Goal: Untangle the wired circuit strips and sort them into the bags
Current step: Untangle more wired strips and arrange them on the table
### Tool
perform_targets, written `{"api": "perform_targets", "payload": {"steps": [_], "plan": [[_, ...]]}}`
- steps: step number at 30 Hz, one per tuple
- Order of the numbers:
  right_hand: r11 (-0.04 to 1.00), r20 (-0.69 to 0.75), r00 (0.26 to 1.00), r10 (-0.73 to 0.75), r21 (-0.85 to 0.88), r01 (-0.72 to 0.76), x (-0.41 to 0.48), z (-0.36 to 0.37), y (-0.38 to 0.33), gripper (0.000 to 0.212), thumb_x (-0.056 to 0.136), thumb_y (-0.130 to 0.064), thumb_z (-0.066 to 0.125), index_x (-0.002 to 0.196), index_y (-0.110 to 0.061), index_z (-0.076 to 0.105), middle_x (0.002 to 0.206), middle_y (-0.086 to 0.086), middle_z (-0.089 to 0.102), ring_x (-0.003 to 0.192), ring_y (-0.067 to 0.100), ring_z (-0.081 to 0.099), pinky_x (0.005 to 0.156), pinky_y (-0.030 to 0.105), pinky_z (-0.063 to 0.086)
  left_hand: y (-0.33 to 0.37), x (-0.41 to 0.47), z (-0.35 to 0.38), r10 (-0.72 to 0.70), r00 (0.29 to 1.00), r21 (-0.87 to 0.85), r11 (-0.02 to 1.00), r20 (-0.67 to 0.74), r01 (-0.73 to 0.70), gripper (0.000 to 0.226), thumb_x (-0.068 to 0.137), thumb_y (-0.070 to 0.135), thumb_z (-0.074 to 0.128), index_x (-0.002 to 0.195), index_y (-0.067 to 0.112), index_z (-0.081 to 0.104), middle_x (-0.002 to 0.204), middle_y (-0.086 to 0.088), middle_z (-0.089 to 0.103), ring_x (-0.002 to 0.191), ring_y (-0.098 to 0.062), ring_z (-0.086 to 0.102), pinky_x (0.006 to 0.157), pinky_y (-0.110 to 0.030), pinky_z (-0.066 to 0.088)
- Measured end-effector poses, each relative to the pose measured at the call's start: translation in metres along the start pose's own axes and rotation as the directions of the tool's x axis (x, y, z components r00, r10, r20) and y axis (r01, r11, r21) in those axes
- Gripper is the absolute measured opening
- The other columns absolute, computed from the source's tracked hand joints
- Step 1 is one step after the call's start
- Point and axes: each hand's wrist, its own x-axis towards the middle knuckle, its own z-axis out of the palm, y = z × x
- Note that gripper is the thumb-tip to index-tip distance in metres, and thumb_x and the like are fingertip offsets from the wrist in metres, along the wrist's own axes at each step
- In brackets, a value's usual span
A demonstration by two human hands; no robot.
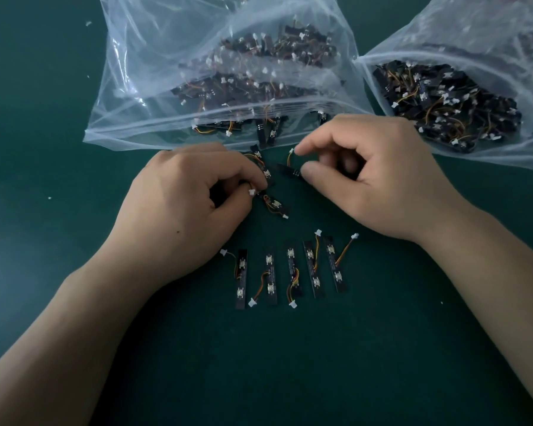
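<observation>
Left hand (pixel 194 207): we see its fingers curled, with thumb and forefinger pinching a white connector of the tangle (pixel 266 176).
Right hand (pixel 379 179): curled too; the thumb presses the end of one strip (pixel 288 171) and the forefinger tip sits at that strip's connector.
Tangle: a few strips with crossed wires, between the two hands and just in front of the left bag (pixel 154 41).
Row (pixel 290 272): five strips lie side by side on the table (pixel 290 364), between our wrists.
Bags: the left bag and right bag (pixel 474 35) lie beyond the hands, and we see many strips in both.
</observation>
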Motion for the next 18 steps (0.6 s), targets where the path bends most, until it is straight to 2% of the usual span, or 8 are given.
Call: {"api": "perform_targets", "payload": {"steps": [3, 7, 10, 13, 16, 18], "plan": [[0.997, 0.052, 0.998, 0.043, -0.064, -0.040, 0.002, 0.002, 0.001, 0.005, 0.092, -0.025, 0.075, 0.095, -0.025, 0.080, 0.077, -0.018, 0.061, 0.069, 0.006, 0.057, 0.062, 0.023, 0.041, 0.001, 0.000, 0.000, -0.005, 1.000, 0.005, 1.000, 0.001, 0.005, 0.017, 0.088, 0.024, 0.066, 0.094, 0.036, 0.077, 0.078, 0.012, 0.063, 0.075, -0.006, 0.058, 0.067, -0.022, 0.044], [0.998, 0.045, 0.998, 0.042, -0.055, -0.039, 0.003, 0.002, 0.000, 0.004, 0.090, -0.021, 0.075, 0.088, -0.024, 0.078, 0.075, -0.020, 0.060, 0.070, 0.004, 0.058, 0.064, 0.014, 0.037, 0.001, 0.000, -0.001, -0.042, 0.999, 0.014, 0.999, -0.013, 0.043, 0.015, 0.090, 0.024, 0.067, 0.096, 0.035, 0.075, 0.078, 0.012, 0.061, 0.074, -0.004, 0.056, 0.064, -0.015, 0.040], [0.996, 0.059, 0.997, 0.057, -0.065, -0.053, 0.002, 0.002, -0.001, 0.005, 0.090, -0.022, 0.074, 0.086, -0.025, 0.074, 0.073, -0.013, 0.059, 0.068, 0.010, 0.056, 0.061, 0.021, 0.040, 0.003, 0.000, -0.001, -0.068, 0.998, 0.020, 0.997, -0.008, 0.068, 0.013, 0.089, 0.029, 0.066, 0.096, 0.035, 0.074, 0.077, 0.012, 0.061, 0.075, -0.004, 0.057, 0.065, -0.020, 0.043], [0.995, 0.068, 0.996, 0.065, -0.083, -0.059, 0.002, 0.003, -0.001, 0.003, 0.091, -0.025, 0.073, 0.090, -0.028, 0.071, 0.074, -0.012, 0.058, 0.068, 0.010, 0.055, 0.060, 0.026, 0.041, 0.008, -0.001, -0.002, -0.091, 0.996, 0.016, 0.996, 0.004, 0.091, 0.016, 0.086, 0.031, 0.062, 0.096, 0.035, 0.074, 0.076, 0.013, 0.062, 0.075, -0.004, 0.057, 0.066, -0.028, 0.046], [0.995, 0.069, 0.995, 0.071, -0.081, -0.065, 0.002, 0.003, 0.000, 0.012, 0.092, -0.028, 0.071, 0.103, -0.029, 0.076, 0.076, -0.013, 0.060, 0.068, 0.008, 0.055, 0.060, 0.026, 0.041, 0.010, -0.001, -0.006, -0.125, 0.991, -0.033, 0.991, 0.036, 0.126, 0.029, 0.077, 0.024, 0.053, 0.095, 0.034, 0.074, 0.079, 0.014, 0.063, 0.073, -0.007, 0.057, 0.067, -0.031, 0.047], [0.995, 0.072, 0.995, 0.070, -0.072, -0.065, 0.002, 0.003, 0.001, 0.013, 0.093, -0.027, 0.070, 0.103, -0.029, 0.078, 0.078, -0.014, 0.061, 0.069, 0.007, 0.057, 0.061, 0.027, 0.045, 0.011, 0.000, -0.008, -0.137, 0.989, -0.048, 0.989, 0.056, 0.140, 0.034, 0.072, 0.021, 0.049, 0.093, 0.033, 0.074, 0.080, 0.013, 0.063, 0.073, -0.010, 0.057, 0.067, -0.033, 0.049]]}}
